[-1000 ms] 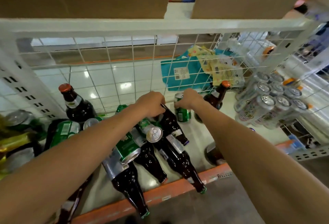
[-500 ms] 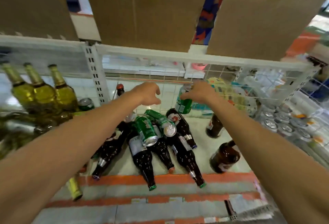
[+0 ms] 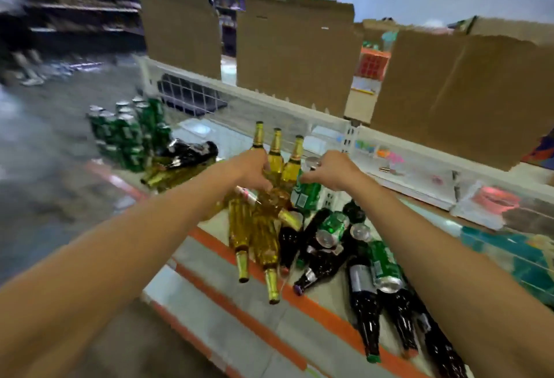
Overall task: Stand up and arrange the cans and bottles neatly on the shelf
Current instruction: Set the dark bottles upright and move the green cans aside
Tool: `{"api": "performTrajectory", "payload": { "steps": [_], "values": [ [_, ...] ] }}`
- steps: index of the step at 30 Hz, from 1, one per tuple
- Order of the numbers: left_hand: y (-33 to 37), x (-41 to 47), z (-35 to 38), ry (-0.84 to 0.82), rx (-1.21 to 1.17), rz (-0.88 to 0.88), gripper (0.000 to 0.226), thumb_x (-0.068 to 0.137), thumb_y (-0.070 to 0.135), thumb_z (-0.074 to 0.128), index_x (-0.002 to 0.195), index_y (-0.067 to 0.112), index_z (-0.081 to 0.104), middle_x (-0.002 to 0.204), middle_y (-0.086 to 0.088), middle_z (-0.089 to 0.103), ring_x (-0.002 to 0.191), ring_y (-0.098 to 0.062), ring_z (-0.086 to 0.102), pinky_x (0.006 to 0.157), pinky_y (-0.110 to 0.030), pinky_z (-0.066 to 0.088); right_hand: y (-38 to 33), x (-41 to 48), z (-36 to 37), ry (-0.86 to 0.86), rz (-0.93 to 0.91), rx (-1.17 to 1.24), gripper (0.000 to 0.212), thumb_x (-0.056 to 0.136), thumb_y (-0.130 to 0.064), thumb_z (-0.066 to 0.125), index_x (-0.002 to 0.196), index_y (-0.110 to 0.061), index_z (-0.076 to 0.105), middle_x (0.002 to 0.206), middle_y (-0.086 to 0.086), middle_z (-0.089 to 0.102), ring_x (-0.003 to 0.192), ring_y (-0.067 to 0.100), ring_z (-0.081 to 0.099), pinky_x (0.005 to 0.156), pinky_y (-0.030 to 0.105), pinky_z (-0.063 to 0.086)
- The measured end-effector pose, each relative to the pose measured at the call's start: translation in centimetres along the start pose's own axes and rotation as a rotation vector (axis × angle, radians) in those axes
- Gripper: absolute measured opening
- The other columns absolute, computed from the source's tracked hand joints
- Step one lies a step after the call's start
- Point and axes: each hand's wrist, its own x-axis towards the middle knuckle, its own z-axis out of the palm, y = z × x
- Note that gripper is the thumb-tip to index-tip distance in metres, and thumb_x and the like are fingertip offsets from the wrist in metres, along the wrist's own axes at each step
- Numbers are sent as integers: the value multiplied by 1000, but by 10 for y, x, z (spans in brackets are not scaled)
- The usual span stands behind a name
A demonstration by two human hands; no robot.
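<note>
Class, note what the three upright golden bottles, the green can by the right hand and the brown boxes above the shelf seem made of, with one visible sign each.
Upright golden bottles: likely clear glass, glossy, with foil-like gold necks.
Green can: probably painted metal, though blurred; fallen cans nearby show silvery tops.
Brown boxes: matt cardboard, ragged top edges.

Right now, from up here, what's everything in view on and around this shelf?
Standing gold bottles: three, yellow, shelf back.
Lying gold bottles: at least two, yellow, necks over front edge.
Dark bottles: several, brown-black, lying at right.
Loose cans: at least two, green, atop dark bottles.
Stacked cans: many, green, far left.
Cardboard boxes: three, brown, upper shelf.
Shelf: one, pale, orange-edged.
Left hand: near the standing trio, grip unclear.
Right hand: holding one green can.
</note>
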Motion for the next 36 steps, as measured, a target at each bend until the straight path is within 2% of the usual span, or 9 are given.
{"api": "performTrajectory", "payload": {
  "steps": [4, 10, 13, 17, 22, 25, 29, 32, 36],
  "values": [
    [-88, -34, -14, 23, -63, -129, 61, 83, 38, 75, 136, 13, 57, 132, -7, 59, 118, -25, 57, 100, -36, 48, -91, 24, 42, -35, -133, 0, 43, 77, -49, 76, 78, -13, 52, 70, 3, 50, 61, 18, 48, 52, 30, 34],
    [-210, -69, -40, 37, -83, -191, 57, 77, 42, 80, 124, 18, 60, 106, 2, 62, 93, -17, 58, 79, -27, 48, -236, 57, 103, -91, -250, 14, 48, 74, -53, 78, 86, -11, 59, 75, 4, 55, 63, 18, 49, 55, 31, 33],
    [-274, -80, -53, 49, -114, -231, 53, 75, 45, 81, 116, 19, 60, 104, -1, 65, 89, -18, 60, 76, -29, 49, -306, 77, 127, -92, -311, 18, 54, 75, -55, 77, 96, -7, 63, 84, 10, 61, 70, 20, 53, 60, 33, 38],
    [-347, -94, -65, 134, -217, -259, 62, 77, 46, 80, 125, 17, 55, 108, 2, 60, 88, -13, 53, 72, -22, 41, -382, 108, 153, -102, -374, 18, 50, 72, -56, 79, 77, -12, 56, 70, 8, 56, 61, 21, 50, 54, 32, 35],
    [-408, -100, -73, 282, -287, -331, 44, 81, 46, 77, 101, 24, 45, 81, 15, 46, 66, 1, 43, 50, -16, 28, -450, 139, 181, -98, -429, 34, 48, 69, -52, 79, 67, -14, 50, 62, 4, 46, 59, 20, 43, 54, 34, 30],
    [-439, -91, -76, 352, -349, -357, 42, 78, 46, 79, 90, 24, 46, 81, 9, 54, 66, 0, 45, 50, -16, 29, -478, 160, 193, -112, -456, 31, 46, 69, -52, 77, 69, -14, 51, 65, 5, 47, 60, 19, 42, 56, 37, 31],
    [-475, -63, -79, 439, -453, -320, 51, 71, 48, 83, 101, 20, 53, 91, 5, 62, 75, -4, 55, 57, -21, 37, -499, 195, 201, -122, -463, 36, 46, 67, -52, 76, 68, -13, 50, 64, 4, 46, 58, 19, 41, 56, 37, 30],
    [-493, -30, -84, 481, -502, -307, 52, 66, 54, 82, 96, 25, 50, 89, 5, 61, 80, -15, 61, 67, -32, 50, -504, 228, 199, -106, -452, 40, 46, 64, -52, 75, 68, -13, 51, 62, 4, 49, 56, 19, 43, 54, 37, 32],
    [-506, 29, -109, 511, -546, -254, 49, 64, 47, 85, 94, 32, 50, 88, 7, 63, 80, -13, 64, 74, -39, 57, -504, 290, 185, -90, -467, 72, 75, 46, -67, 64, 89, -6, 66, 84, 13, 71, 65, 21, 57, 58, 37, 43]
  ]
}}
